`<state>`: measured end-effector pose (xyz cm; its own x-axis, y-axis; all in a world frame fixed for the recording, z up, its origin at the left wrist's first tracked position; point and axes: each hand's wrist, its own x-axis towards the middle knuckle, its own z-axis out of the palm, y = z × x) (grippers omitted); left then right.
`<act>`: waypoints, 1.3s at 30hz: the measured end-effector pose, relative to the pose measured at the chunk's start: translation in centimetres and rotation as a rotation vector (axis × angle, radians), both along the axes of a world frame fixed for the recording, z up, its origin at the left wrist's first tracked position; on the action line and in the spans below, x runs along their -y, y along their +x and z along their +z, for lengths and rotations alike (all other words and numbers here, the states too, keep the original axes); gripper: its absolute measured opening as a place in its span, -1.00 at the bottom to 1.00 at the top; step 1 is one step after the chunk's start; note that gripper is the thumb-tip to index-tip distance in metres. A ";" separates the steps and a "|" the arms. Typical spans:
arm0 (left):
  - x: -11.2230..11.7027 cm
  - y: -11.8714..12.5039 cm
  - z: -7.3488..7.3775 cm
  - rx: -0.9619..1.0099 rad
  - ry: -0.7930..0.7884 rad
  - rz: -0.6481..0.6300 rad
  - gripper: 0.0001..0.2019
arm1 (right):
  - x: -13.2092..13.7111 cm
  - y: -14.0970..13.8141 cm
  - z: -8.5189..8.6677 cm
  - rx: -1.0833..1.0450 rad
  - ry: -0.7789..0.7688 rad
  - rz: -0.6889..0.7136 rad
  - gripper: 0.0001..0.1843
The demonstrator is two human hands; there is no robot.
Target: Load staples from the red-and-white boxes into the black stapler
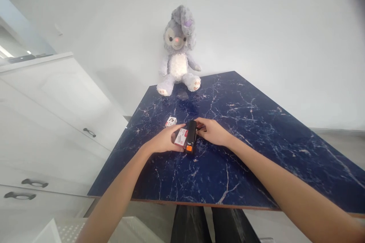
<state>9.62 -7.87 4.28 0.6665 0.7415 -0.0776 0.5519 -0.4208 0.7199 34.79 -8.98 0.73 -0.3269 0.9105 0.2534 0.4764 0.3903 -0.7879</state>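
Observation:
A black stapler (191,136) with an orange end lies on the dark blue marble table (256,152). My left hand (165,140) holds a small red and white box (181,137) right against the stapler's left side. My right hand (212,131) rests on the stapler's far right side, fingers touching it. Another small red and white box (170,121) sits on the table just beyond my left hand.
A grey and white plush rabbit (178,51) sits at the table's far edge against the white wall. White cabinets with dark handles (89,132) stand to the left. The table's near edge runs just above my legs (211,224).

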 end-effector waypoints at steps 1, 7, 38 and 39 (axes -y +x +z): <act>0.1 0.0 -0.1 0.007 0.011 0.002 0.06 | 0.0 -0.1 -0.1 -0.005 0.002 0.012 -0.64; 0.0 -0.6 -0.2 0.022 -0.105 -0.038 0.03 | 0.0 0.1 0.0 0.021 0.000 0.020 -0.72; 0.3 -0.8 0.0 -0.001 0.252 -0.045 -0.07 | -0.3 0.0 -0.6 0.028 0.047 0.028 -0.75; 0.0 -0.9 -0.1 0.034 0.309 -0.025 -0.21 | -0.3 0.0 -0.6 0.025 0.048 0.027 -0.74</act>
